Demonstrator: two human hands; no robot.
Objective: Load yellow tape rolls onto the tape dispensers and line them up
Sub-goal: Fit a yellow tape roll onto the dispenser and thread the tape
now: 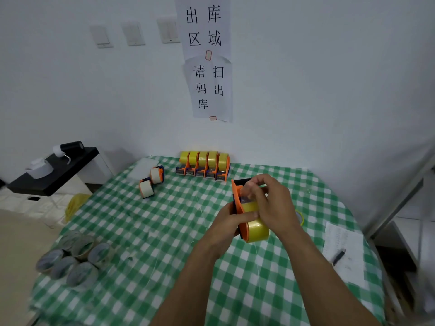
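Above the table's right middle I hold an orange tape dispenser (237, 196) with a yellow tape roll (257, 230) on its near end. My left hand (231, 222) grips the dispenser's side from the left. My right hand (270, 201) pinches the tape strip at the dispenser's upper part. A row of several loaded dispensers with yellow rolls (203, 164) stands side by side at the table's far edge against the wall. Two dispensers with white cores (151, 182) lie apart at the far left. A further yellow roll (300, 217) peeks out behind my right wrist.
The table carries a green-and-white checked cloth (141, 231). Several clear tape rolls (73, 257) are clustered at the near left edge. A sheet of paper with a pen (339, 256) lies at the right edge. A black side table (54, 170) stands to the left.
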